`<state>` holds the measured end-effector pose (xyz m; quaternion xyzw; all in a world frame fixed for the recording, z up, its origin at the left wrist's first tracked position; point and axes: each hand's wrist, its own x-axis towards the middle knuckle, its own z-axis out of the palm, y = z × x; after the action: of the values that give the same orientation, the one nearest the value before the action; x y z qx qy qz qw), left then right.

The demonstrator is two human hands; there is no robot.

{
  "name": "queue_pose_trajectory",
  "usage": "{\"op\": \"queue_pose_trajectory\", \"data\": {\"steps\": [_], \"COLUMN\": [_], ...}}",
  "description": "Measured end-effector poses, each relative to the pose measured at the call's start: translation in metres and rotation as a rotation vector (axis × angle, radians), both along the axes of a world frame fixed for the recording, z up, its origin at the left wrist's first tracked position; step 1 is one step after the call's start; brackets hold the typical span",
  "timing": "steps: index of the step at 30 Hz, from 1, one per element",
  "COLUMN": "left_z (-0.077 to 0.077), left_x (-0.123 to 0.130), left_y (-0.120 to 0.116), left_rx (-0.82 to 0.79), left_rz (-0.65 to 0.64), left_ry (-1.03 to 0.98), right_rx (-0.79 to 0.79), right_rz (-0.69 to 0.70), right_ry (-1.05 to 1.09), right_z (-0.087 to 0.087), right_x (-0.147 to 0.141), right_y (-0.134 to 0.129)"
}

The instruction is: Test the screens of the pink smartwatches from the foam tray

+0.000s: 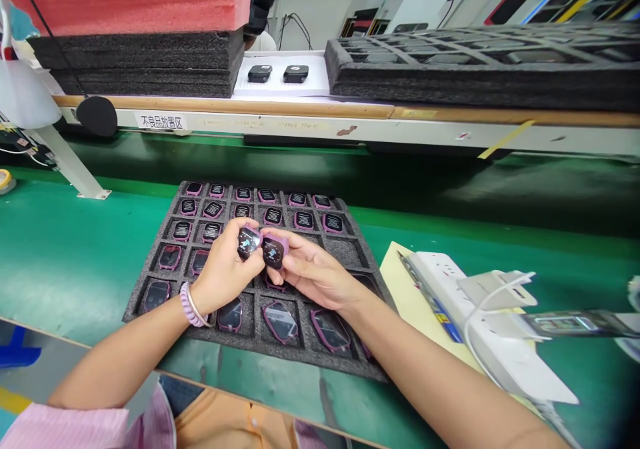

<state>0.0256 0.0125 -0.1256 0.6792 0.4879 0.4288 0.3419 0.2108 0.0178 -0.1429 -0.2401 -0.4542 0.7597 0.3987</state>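
Note:
My left hand (230,262) grips a smartwatch body (249,242) with a purple case, its screen lit. Side by side with it, a second purple smartwatch body (273,251) is held in my right hand (315,269), its display also lit. Both are raised over a dark foam tray (345,249) divided into square compartments. Many compartments hold similar purple watch bodies; those in the back rows show text, while a front watch (281,321) has a dark screen. My hands and forearms hide part of the tray's middle.
A white power strip (480,322) with plugs and cables lies right of the tray on yellow paper (395,269). Behind, a shelf (300,110) carries stacked foam (140,62), two black devices and another foam tray (475,82). A lamp post (75,165) stands at left.

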Motion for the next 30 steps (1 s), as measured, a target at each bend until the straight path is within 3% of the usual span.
{"op": "queue_pose_trajectory", "data": {"steps": [30], "left_z": [-0.0003], "left_x": [0.0017], "left_y": [-0.0007], "left_rx": [0.069], "left_rz": [0.017], "left_ry": [-0.028], "right_rx": [0.047], "right_rz": [0.062], "right_ry": [0.152], "right_z": [0.0021], "right_x": [-0.0009], "right_y": [-0.0022]}}
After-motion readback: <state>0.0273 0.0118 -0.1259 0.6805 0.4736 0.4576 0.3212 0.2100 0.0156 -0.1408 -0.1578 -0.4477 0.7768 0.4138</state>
